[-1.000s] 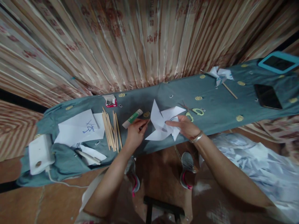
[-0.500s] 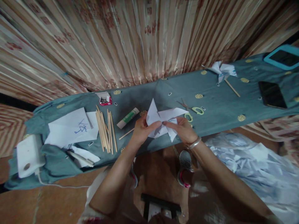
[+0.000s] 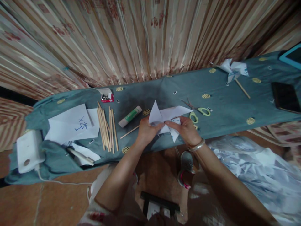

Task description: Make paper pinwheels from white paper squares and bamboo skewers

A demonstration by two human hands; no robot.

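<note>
Between both hands is a white paper pinwheel [image 3: 174, 111] with blue pen marks, its pointed blades sticking out over the table's near edge. My left hand [image 3: 148, 130] grips its left side, thumb pressed near the centre. From the right, my right hand [image 3: 185, 129], with a bangle at the wrist, pinches the middle with its thumb. The two thumb tips nearly meet there; whatever lies under them is hidden. A thin wooden stick [image 3: 129, 131] lies just left of my left hand. Scissors with light green handles [image 3: 194, 117] rest open beyond my right hand.
A glue stick [image 3: 130, 116], several wooden sticks [image 3: 105, 131], a red box of small metal pieces [image 3: 107, 97] and paper sheets [image 3: 68, 124] lie leftward, near a white device [image 3: 29, 152]. Rightward are another pinwheel [image 3: 232, 69], a phone [image 3: 285, 96] and a plastic bag of paper [image 3: 256, 166].
The view has shifted slightly, so things on the right appear further right. Both hands keep hold of the pinwheel, and the fingers have barely moved.
</note>
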